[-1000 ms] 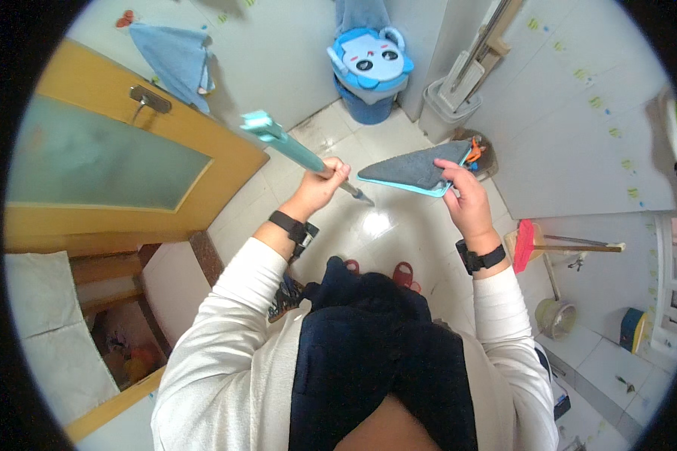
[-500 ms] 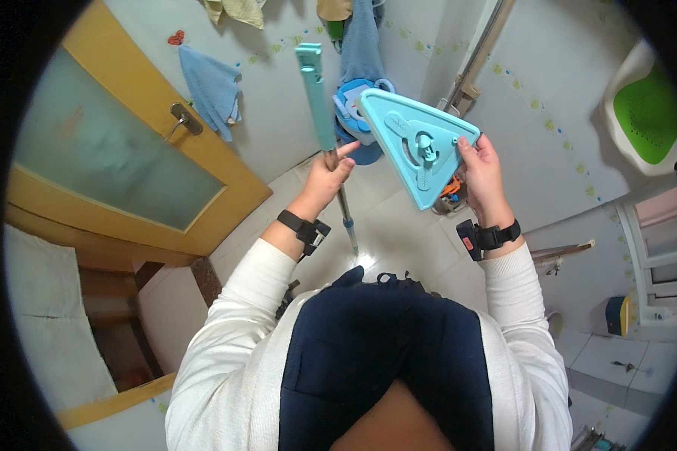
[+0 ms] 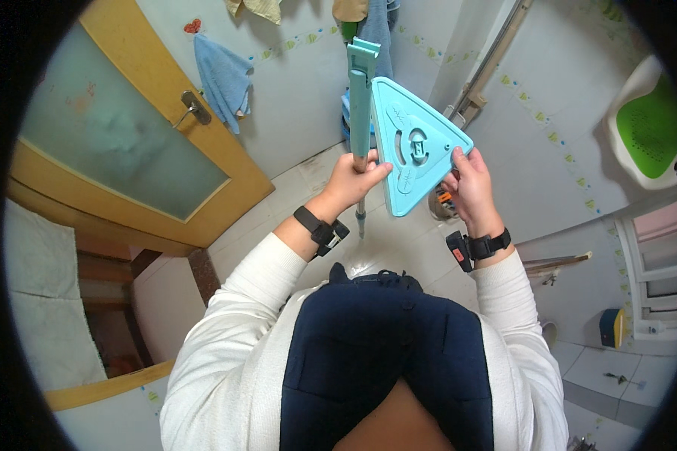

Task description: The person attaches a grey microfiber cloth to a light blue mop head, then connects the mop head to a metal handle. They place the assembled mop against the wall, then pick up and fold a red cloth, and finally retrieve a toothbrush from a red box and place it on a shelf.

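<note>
My left hand (image 3: 350, 183) is closed around a mop pole (image 3: 360, 113) just below its long turquoise top section. The pole stands roughly upright, its notched turquoise end pointing away from me. In my right hand (image 3: 471, 177) is a triangular turquoise mop head plate (image 3: 410, 177), pinched at its right corner, thumb on the face turned to me. A pivot joint sits in the middle of the plate. The plate's left edge is right beside the pole, and my left thumb lies on or against that edge. Fingers behind the pole and plate are partly hidden.
A yellow-framed door (image 3: 244, 184) with frosted glass is on the left, a blue towel (image 3: 222, 75) hanging near it. A blue basin-like item (image 3: 345, 113) is partly hidden behind the pole. At the right hangs a white and green tub (image 3: 639, 124). Pale tiled floor (image 3: 308, 180) lies below.
My left hand and the pole have moved right, up against the plate. The plate has shifted slightly left and turned a little. My left fingers have closed more around the pole.
</note>
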`<state>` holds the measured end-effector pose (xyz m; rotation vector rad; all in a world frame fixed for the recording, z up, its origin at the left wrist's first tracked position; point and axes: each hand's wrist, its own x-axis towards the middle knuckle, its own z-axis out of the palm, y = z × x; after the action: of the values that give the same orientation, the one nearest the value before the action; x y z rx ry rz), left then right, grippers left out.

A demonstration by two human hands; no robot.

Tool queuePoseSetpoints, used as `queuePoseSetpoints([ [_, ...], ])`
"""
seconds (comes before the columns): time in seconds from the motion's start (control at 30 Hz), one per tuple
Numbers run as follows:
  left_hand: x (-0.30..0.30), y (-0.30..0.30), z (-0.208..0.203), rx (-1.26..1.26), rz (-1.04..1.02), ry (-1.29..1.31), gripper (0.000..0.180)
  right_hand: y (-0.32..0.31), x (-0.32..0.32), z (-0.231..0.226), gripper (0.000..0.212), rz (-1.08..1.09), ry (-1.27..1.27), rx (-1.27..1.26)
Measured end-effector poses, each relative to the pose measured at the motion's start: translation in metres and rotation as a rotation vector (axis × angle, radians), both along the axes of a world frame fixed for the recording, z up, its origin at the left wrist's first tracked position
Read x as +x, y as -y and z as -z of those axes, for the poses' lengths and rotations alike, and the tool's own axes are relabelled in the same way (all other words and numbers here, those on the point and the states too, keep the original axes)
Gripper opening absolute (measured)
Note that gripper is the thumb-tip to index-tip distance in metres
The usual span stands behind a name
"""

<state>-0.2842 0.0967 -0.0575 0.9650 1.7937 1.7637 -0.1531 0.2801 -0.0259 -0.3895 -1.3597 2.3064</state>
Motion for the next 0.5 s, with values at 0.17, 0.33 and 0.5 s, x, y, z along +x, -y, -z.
queuePoseSetpoints([
  [0.17, -0.004, 0.002, 0.006, -0.029, -0.076, -0.063, 0.025, 0.002, 0.002, -0.003, 0.029, -0.064, 0.085, 0.249],
  [0.33, -0.005, -0.005, 0.016, 0.019, -0.106, 0.019, 0.024, 0.008, -0.006, 0.021, 0.046, 0.042, 0.072, 0.385],
  [0.5, -0.008, -0.004, 0.024, 0.066, -0.039, 0.102, 0.018, 0.024, -0.020, 0.031, 0.041, 0.008, -0.061, 0.261],
])
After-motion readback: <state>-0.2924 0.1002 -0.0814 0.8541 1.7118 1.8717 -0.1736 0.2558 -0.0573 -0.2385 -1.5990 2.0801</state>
